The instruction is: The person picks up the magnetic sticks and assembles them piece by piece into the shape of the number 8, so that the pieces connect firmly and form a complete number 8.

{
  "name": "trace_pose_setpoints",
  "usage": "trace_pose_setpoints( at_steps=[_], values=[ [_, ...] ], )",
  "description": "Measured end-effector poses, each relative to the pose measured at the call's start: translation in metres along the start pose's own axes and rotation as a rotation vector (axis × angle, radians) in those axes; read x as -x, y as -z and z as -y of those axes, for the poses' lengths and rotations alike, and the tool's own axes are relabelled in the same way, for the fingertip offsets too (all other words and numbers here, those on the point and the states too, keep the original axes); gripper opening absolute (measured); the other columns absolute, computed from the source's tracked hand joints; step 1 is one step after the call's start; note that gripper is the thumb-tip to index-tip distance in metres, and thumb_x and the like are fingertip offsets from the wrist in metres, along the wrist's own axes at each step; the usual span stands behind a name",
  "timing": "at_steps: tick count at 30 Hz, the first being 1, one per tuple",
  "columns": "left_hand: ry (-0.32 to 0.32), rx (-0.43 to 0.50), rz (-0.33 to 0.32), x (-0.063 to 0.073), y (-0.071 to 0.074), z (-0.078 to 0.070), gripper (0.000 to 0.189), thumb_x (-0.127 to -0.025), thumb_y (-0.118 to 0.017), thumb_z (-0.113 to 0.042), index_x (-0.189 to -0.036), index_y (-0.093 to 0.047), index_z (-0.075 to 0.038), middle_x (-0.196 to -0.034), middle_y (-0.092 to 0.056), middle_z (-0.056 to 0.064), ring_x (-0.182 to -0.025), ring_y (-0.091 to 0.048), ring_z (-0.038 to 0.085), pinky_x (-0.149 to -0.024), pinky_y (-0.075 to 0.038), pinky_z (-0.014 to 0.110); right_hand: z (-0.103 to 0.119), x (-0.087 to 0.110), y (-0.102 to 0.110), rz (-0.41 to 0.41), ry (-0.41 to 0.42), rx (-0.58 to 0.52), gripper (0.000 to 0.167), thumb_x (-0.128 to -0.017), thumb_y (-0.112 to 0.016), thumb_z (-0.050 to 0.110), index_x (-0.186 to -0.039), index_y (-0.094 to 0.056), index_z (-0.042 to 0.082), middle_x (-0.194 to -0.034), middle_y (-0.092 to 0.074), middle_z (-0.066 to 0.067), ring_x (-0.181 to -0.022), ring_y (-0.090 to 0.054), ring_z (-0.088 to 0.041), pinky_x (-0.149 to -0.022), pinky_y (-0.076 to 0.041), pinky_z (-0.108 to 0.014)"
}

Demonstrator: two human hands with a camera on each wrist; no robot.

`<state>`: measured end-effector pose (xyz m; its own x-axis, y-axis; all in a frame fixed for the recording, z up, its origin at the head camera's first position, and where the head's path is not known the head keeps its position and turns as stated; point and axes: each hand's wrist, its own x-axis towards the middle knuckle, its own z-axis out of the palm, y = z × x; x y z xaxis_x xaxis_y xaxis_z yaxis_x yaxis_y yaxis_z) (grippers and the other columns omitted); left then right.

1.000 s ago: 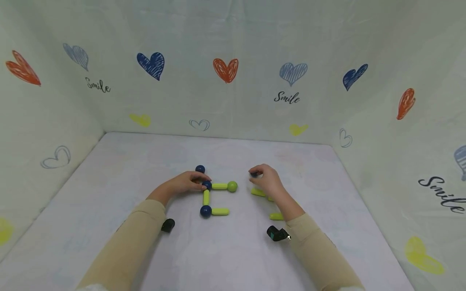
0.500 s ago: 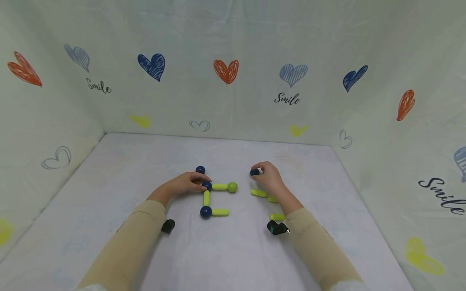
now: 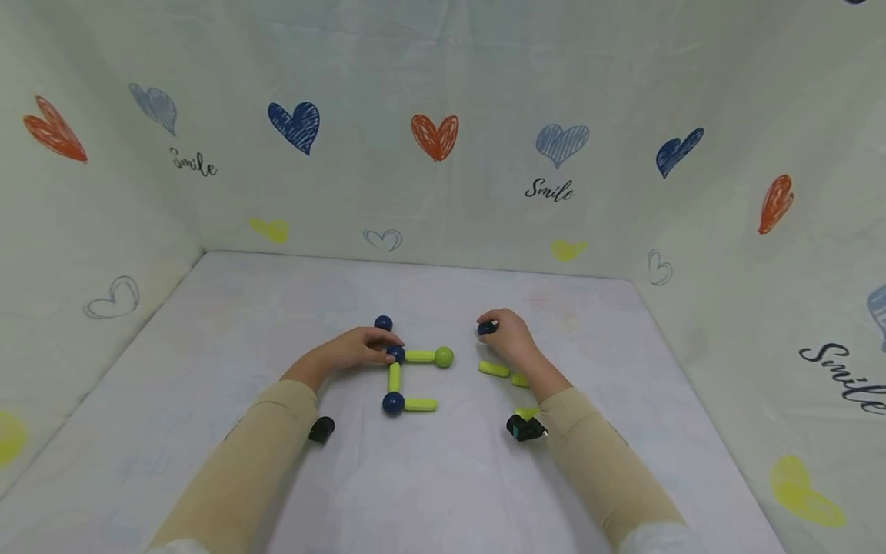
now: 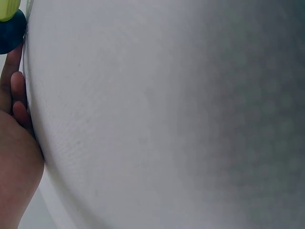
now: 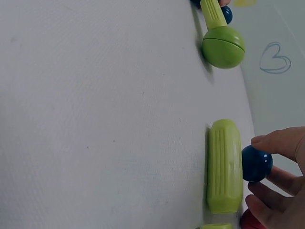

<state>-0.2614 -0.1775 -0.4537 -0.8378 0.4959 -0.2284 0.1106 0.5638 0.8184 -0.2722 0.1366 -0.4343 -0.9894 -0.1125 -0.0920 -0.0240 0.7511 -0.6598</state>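
Note:
My left hand (image 3: pixel 356 348) pinches a dark blue ball (image 3: pixel 395 354) at the upper corner of a joined ball-and-rod piece. From this ball one lime rod (image 3: pixel 420 357) runs right to a green ball (image 3: pixel 444 357); another rod (image 3: pixel 394 377) runs down to a second blue ball (image 3: pixel 393 404), which bears a further rod (image 3: pixel 421 405) with a free end. My right hand (image 3: pixel 511 335) grips a separate blue ball (image 5: pixel 257 163) between thumb and fingers. In the right wrist view that ball appears beside a loose lime rod (image 5: pixel 224 167).
Another blue ball (image 3: pixel 384 323) lies behind my left hand. Loose lime rods (image 3: pixel 494 369) lie near my right forearm, some partly covered. A red thing (image 5: pixel 250 220) shows partly below my right fingers. Black wrist devices (image 3: pixel 526 428) sit under both forearms.
My right fingers have shifted slightly away from me, and the blue ball in them shows more than a second ago. My left hand stays on its ball.

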Motion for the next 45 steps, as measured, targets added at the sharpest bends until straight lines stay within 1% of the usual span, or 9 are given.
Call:
trace_pose_setpoints(
  at_steps=[5,9,12,18,24,30,35,40,45],
  values=[
    [0.004,0.002,-0.001,-0.001,-0.001,-0.002,0.032,-0.092,-0.07,-0.019,-0.123,-0.068,-0.015,-0.127,-0.059,0.007,-0.115,-0.048,0.025,-0.102,-0.034,0.047,0.001,0.0,-0.001,0.008,0.002,-0.005,0.031,-0.088,-0.07,0.003,-0.119,-0.067,0.006,-0.133,-0.053,-0.017,-0.121,-0.051,-0.035,-0.098,-0.043,-0.046],
    [0.005,0.0,-0.001,-0.001,-0.001,-0.002,0.032,-0.092,-0.07,-0.019,-0.123,-0.067,-0.014,-0.127,-0.059,0.007,-0.115,-0.048,0.025,-0.103,-0.034,0.047,0.001,0.0,-0.001,0.01,0.018,0.015,0.032,-0.087,-0.069,-0.001,-0.118,-0.067,0.006,-0.127,-0.057,-0.015,-0.113,-0.055,-0.032,-0.094,-0.046,-0.044],
    [0.001,-0.003,0.003,0.0,-0.001,-0.002,0.033,-0.092,-0.069,-0.02,-0.124,-0.067,-0.012,-0.128,-0.059,0.009,-0.116,-0.048,0.026,-0.103,-0.034,0.048,0.001,0.0,-0.002,0.01,0.02,0.025,0.032,-0.087,-0.069,-0.002,-0.118,-0.068,0.006,-0.125,-0.058,-0.014,-0.111,-0.056,-0.031,-0.093,-0.046,-0.043],
    [0.017,-0.005,-0.003,0.001,0.0,-0.002,0.034,-0.092,-0.069,-0.019,-0.125,-0.066,-0.012,-0.13,-0.058,0.01,-0.12,-0.048,0.027,-0.104,-0.032,0.05,0.003,0.003,-0.002,0.014,0.027,0.028,0.031,-0.087,-0.071,-0.001,-0.117,-0.068,0.005,-0.123,-0.06,-0.013,-0.109,-0.056,-0.03,-0.091,-0.047,-0.042],
    [0.015,-0.01,0.001,-0.001,0.001,0.0,0.033,-0.092,-0.07,-0.02,-0.124,-0.067,-0.014,-0.13,-0.058,0.009,-0.121,-0.048,0.027,-0.105,-0.032,0.05,0.008,0.01,0.0,0.044,0.021,0.025,0.03,-0.088,-0.07,0.002,-0.117,-0.068,0.008,-0.12,-0.06,-0.011,-0.106,-0.056,-0.028,-0.088,-0.047,-0.041],
    [0.006,-0.006,0.006,-0.001,0.001,-0.001,0.034,-0.092,-0.07,-0.021,-0.124,-0.066,-0.013,-0.129,-0.058,0.009,-0.12,-0.048,0.028,-0.104,-0.033,0.05,0.011,0.02,0.002,0.071,0.028,0.059,0.03,-0.088,-0.07,0.007,-0.118,-0.069,0.012,-0.115,-0.06,-0.008,-0.1,-0.054,-0.025,-0.083,-0.047,-0.039],
    [0.014,-0.012,0.004,0.0,-0.001,-0.003,0.033,-0.092,-0.069,-0.02,-0.124,-0.067,-0.013,-0.13,-0.058,0.01,-0.122,-0.047,0.028,-0.105,-0.031,0.051,0.013,0.029,0.003,0.088,0.041,0.038,0.029,-0.088,-0.072,0.009,-0.116,-0.07,0.013,-0.113,-0.059,-0.005,-0.098,-0.053,-0.024,-0.082,-0.047,-0.038],
    [0.021,-0.021,0.006,0.0,-0.001,-0.003,0.033,-0.092,-0.069,-0.02,-0.125,-0.066,-0.013,-0.13,-0.058,0.009,-0.121,-0.047,0.028,-0.105,-0.032,0.05,0.018,0.037,0.004,0.123,0.064,0.026,0.029,-0.086,-0.074,0.009,-0.114,-0.072,0.012,-0.11,-0.058,-0.005,-0.098,-0.053,-0.024,-0.081,-0.048,-0.038],
    [0.027,-0.021,0.001,-0.002,-0.001,-0.001,0.033,-0.092,-0.069,-0.02,-0.124,-0.067,-0.015,-0.13,-0.058,0.008,-0.121,-0.047,0.027,-0.105,-0.031,0.05,0.022,0.044,0.003,0.152,0.107,0.016,0.029,-0.084,-0.075,0.007,-0.113,-0.072,0.011,-0.107,-0.057,-0.006,-0.098,-0.054,-0.025,-0.081,-0.049,-0.037]
  ],
)
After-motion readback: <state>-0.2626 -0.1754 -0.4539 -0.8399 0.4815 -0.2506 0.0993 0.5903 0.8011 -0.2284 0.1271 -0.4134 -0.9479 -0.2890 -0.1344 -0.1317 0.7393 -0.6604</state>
